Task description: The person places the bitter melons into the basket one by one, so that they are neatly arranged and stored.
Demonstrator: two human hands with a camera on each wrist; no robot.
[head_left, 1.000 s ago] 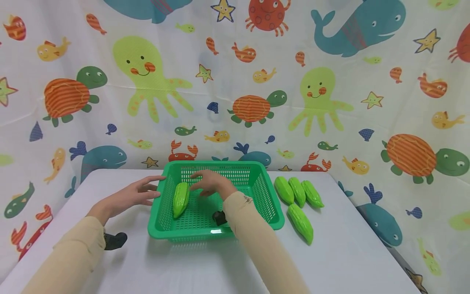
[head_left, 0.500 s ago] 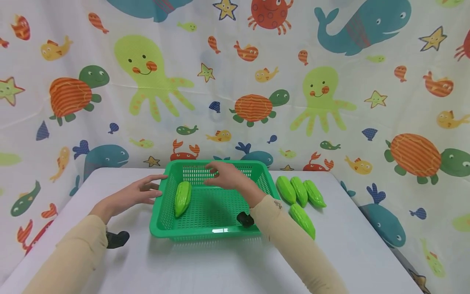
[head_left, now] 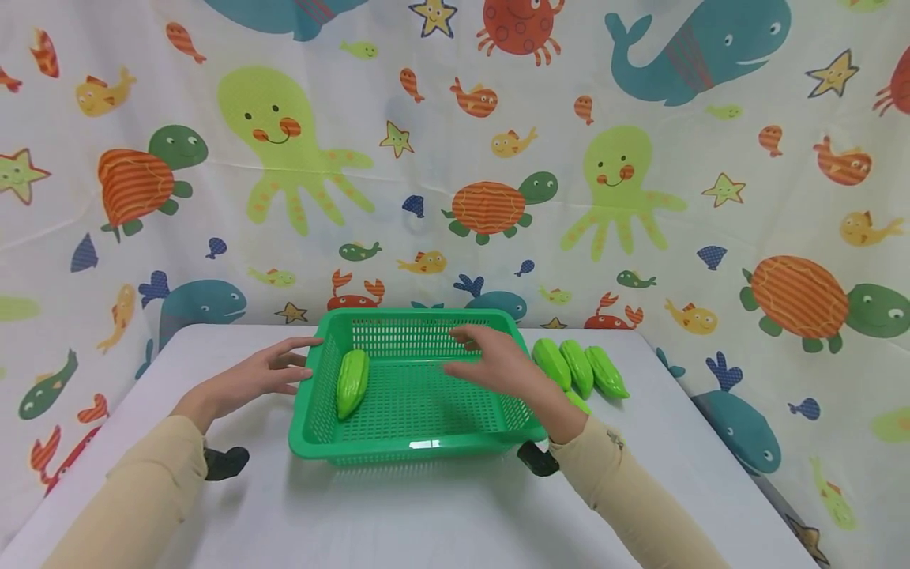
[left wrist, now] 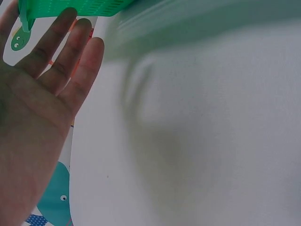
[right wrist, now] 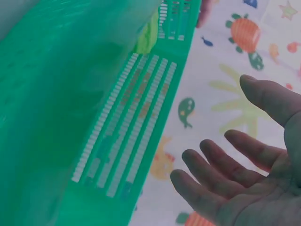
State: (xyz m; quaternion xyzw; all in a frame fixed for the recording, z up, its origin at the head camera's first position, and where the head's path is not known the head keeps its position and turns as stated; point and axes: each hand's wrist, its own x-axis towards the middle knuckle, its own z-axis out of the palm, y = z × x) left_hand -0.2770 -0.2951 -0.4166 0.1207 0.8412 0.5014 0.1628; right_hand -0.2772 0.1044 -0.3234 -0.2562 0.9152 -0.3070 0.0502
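Observation:
A green slotted plastic basket (head_left: 355, 449) stands mid-table with one bright green, ridged bitter melon (head_left: 352, 384) lying along its left side. My left hand (head_left: 256, 375) has its fingertips right at the basket's left rim, fingers loosely extended; the left wrist view shows the palm bare. Over the right part of the basket hovers my right hand (head_left: 498, 363), fingers relaxed and apart. In the right wrist view that hand (right wrist: 244, 174) holds nothing, and the melon (right wrist: 149, 35) shows beyond the basket wall (right wrist: 164, 108).
Right of the basket, three more bitter melons (head_left: 577, 369) lie side by side on the white table (head_left: 711, 474). Another melon (head_left: 577, 401) is mostly hidden behind my right forearm. A curtain (head_left: 426, 276) printed with sea animals hangs behind the table.
My right hand has moved right, away from beside the melon in the basket to above the basket's right side. The left hand stays at the rim; the melon stays put.

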